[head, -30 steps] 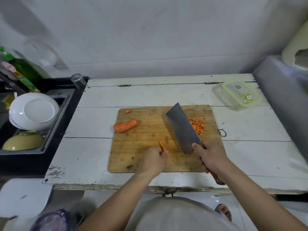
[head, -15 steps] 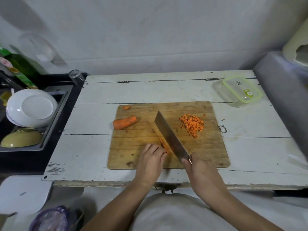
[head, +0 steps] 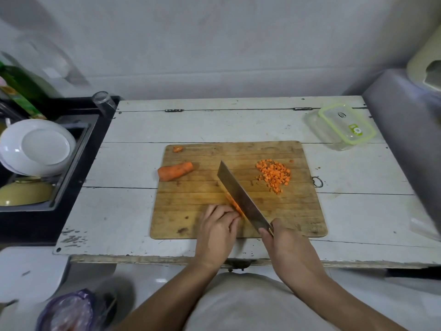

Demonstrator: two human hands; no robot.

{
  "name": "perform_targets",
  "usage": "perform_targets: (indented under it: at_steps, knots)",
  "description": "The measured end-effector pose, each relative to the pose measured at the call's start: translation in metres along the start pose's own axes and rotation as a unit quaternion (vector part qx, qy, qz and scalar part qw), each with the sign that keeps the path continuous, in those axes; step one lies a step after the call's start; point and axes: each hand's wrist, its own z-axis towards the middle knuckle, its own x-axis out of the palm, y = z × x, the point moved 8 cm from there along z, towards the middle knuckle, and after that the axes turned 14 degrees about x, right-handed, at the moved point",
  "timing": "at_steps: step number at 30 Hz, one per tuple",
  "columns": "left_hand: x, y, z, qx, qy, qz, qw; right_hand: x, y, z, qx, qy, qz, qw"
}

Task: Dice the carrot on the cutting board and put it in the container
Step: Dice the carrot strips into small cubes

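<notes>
A wooden cutting board [head: 274, 211] lies on the white table. My right hand [head: 284, 242] grips a cleaver [head: 241, 197] whose edge rests on the board, pointing up-left. My left hand [head: 218, 225] presses a thin carrot slice [head: 233, 203] flat against the blade's left side. A carrot chunk [head: 175, 171] lies at the board's left, with a small carrot end [head: 177, 148] at the far left corner. A pile of diced carrot [head: 274, 174] sits on the board's right. The clear container [head: 343, 126] with a green-rimmed lid stands at the table's back right.
A black sink [head: 71, 163] to the left holds white plates [head: 35, 146] and a yellow bowl [head: 23, 192]. A drinking glass [head: 103, 101] stands at its back corner. A grey surface [head: 405, 139] rises along the right. The table's front edge runs just below the board.
The cleaver swung down from a raised flat position over the diced pile to the board beside the slice. My left hand laid the slice down and pressed on it.
</notes>
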Motion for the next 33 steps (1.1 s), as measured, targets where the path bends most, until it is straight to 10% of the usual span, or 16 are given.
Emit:
perform_targets:
  at_steps: [3,7,9,33]
  knots:
    - [-0.005,0.004,-0.002,-0.178,0.058,-0.098,0.978,-0.002,-0.004,0.002,-0.012,-0.009,-0.005,1.0]
    - [0.017,-0.002,-0.016,-0.515,0.105,-0.4,0.751,-0.005,-0.008,0.007,-0.031,-0.023,-0.002,0.999]
    - [0.021,0.003,-0.012,-0.543,0.096,-0.422,0.72,-0.004,-0.01,0.007,-0.034,-0.015,-0.002,0.999]
    - [0.027,0.005,-0.005,-0.533,0.091,-0.36,0.76,-0.002,-0.006,0.002,-0.028,-0.009,0.001,1.0]
